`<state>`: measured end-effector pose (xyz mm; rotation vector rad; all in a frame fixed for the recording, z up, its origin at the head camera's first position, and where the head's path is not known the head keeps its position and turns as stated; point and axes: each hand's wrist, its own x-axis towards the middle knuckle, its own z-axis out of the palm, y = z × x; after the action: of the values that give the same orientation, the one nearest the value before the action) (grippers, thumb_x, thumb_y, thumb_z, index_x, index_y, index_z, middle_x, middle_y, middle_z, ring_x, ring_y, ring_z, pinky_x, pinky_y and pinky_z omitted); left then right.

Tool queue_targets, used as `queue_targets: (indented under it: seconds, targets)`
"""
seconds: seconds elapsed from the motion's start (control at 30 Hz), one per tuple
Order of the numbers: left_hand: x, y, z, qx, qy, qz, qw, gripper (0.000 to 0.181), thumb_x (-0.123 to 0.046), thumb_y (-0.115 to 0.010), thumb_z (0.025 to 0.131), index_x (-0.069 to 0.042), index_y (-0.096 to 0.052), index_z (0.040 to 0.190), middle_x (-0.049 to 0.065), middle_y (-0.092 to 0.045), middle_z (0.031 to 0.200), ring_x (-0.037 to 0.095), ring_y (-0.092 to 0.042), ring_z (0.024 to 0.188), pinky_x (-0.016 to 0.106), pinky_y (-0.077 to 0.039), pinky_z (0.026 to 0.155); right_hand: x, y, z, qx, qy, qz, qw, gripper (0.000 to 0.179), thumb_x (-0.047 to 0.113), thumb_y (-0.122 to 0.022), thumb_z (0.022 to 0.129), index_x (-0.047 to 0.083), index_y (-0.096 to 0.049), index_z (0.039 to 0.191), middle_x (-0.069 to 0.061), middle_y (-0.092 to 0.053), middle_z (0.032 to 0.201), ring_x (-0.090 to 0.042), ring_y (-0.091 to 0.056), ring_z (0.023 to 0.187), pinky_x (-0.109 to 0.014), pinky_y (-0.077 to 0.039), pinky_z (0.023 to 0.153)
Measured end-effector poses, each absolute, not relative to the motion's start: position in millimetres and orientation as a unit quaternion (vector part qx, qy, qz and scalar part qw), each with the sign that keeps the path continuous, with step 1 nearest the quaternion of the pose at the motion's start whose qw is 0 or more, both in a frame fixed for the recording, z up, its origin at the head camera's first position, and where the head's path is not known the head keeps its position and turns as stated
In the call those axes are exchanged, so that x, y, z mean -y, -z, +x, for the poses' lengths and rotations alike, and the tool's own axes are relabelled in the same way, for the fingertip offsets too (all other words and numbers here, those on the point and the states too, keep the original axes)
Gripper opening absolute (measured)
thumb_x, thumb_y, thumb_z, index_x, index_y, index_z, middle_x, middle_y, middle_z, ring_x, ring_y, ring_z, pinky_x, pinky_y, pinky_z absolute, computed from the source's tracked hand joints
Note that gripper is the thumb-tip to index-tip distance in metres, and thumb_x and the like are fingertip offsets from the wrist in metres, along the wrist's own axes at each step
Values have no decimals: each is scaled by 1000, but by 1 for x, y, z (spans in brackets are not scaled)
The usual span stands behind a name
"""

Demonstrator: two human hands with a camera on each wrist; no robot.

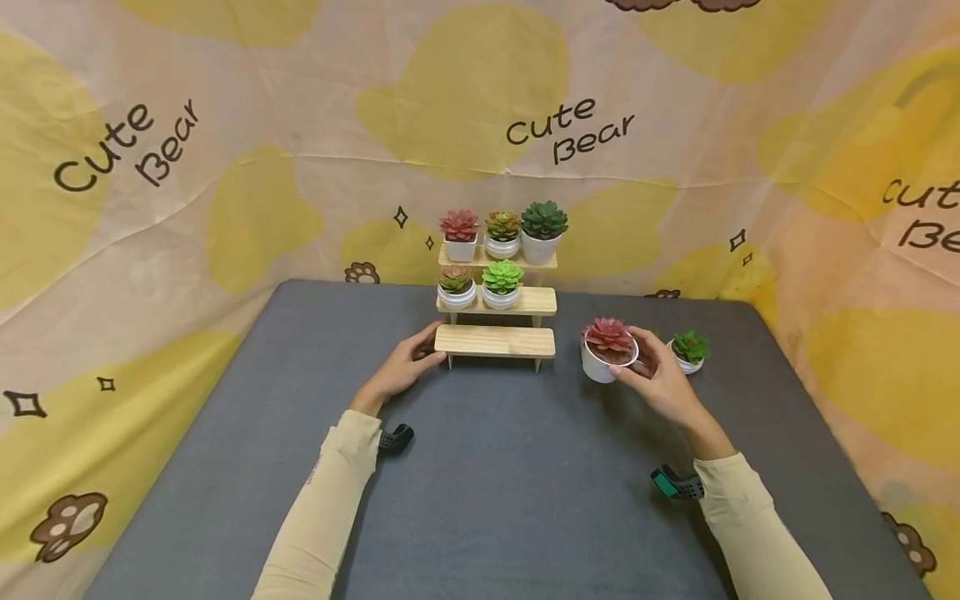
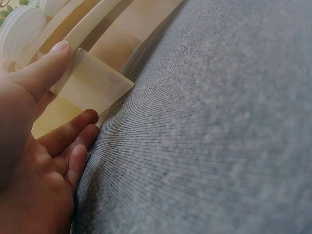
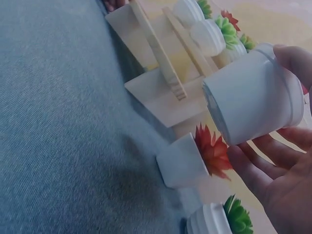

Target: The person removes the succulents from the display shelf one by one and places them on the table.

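Observation:
My right hand [image 1: 663, 379] holds a white round pot [image 3: 253, 92] with a pinkish-red artificial succulent [image 1: 609, 335], raised off the table right of a three-tier wooden display stand [image 1: 495, 340]. Thumb and fingers are around the pot's rim and side. My left hand [image 1: 405, 364] grips the left end of the stand's bottom tier, thumb in front. In the left wrist view, that thumb touches the plank and other fingers lie by the pale leg panel [image 2: 97, 80]. Three potted succulents fill the top tier, including a dark green one [image 1: 544, 221]. A bright green succulent [image 1: 502, 275] and a brownish-red one [image 1: 455, 281] sit on the middle tier.
Right of the stand, a small green succulent [image 1: 690, 346] in a ribbed white pot stands on the grey table [image 1: 510, 483]. A white pot with a red spiky succulent [image 3: 213, 151] stands near it in the right wrist view. A printed cloth [image 1: 300, 108] hangs behind.

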<state>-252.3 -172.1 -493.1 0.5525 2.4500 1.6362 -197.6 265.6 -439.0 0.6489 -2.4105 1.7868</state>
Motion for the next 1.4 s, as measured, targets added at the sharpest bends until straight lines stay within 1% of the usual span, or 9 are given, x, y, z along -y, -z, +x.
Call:
queue_targets:
  seconds: [0.03, 0.07, 0.13, 0.2, 0.3, 0.47, 0.7, 1.13, 1.4]
  targets:
    - [172, 493, -253, -815, -545, 183, 72, 67, -17, -61, 103, -4, -29, 160, 24, -49, 151, 40, -52, 135, 55, -41, 112, -267, 439, -197, 784, -584, 210, 27, 62, -8, -65, 92, -13, -36, 146, -3, -54, 133, 10, -59, 114, -11, -51, 90]
    - [172, 492, -253, -815, -545, 184, 71, 67, -17, -60, 103, -4, -29, 160, 24, -49, 152, 40, -52, 135, 56, -40, 112, -268, 439, -197, 783, -585, 210, 17, 62, -7, -65, 93, -13, -36, 147, -8, -54, 135, 10, -58, 114, -10, -51, 91]
    - [171, 491, -253, -814, -547, 184, 71, 66, -15, -60, 103, -4, -29, 160, 25, -49, 151, 41, -52, 135, 57, -40, 112, -270, 440, -196, 787, -581, 208, -6, 63, -5, -65, 93, -14, -33, 148, -22, -51, 140, 11, -57, 114, -9, -50, 91]
    - [171, 490, -252, -813, -549, 183, 70, 66, -13, -60, 103, -3, -29, 160, 26, -49, 151, 42, -52, 135, 58, -39, 112, -273, 441, -196, 791, -575, 205, -33, 65, -3, -64, 94, -13, -31, 149, -33, -45, 145, 14, -55, 114, -8, -49, 91]
    - [170, 491, -252, -813, -549, 182, 71, 66, -11, -59, 103, -2, -27, 160, 28, -47, 151, 45, -50, 135, 59, -38, 113, -276, 445, -196, 798, -564, 205, -57, 66, -2, -63, 96, -13, -29, 151, -41, -40, 147, 15, -55, 113, -8, -48, 91]
    - [169, 487, -249, -817, -542, 181, 73, 65, -8, -57, 103, 2, -25, 159, 31, -45, 152, 48, -48, 136, 60, -37, 113, -279, 447, -197, 794, -566, 210, -69, 65, -1, -63, 96, -15, -30, 150, -42, -41, 146, 13, -57, 111, -10, -50, 89]
    - [165, 460, -233, -817, -540, 189, 74, 63, -5, -58, 102, 8, -28, 156, 34, -48, 148, 48, -51, 132, 59, -40, 111, -284, 454, -199, 796, -562, 207, -87, 64, -1, -62, 96, -16, -30, 150, -42, -39, 147, 13, -56, 109, -11, -51, 87]
    - [166, 459, -234, -810, -548, 190, 83, 65, -8, -59, 102, 6, -27, 157, 33, -45, 150, 49, -49, 134, 60, -38, 113, -289, 471, -204, 793, -564, 210, -96, 68, -1, -64, 95, -16, -28, 151, -43, -32, 152, 17, -51, 116, -8, -47, 92]
    - [165, 460, -235, -811, -546, 194, 80, 65, -7, -59, 102, 8, -27, 156, 33, -46, 150, 48, -50, 133, 60, -39, 112, -293, 476, -206, 782, -567, 232, -115, 69, -1, -67, 93, -12, -31, 151, -39, -36, 151, 15, -50, 121, -8, -44, 97]
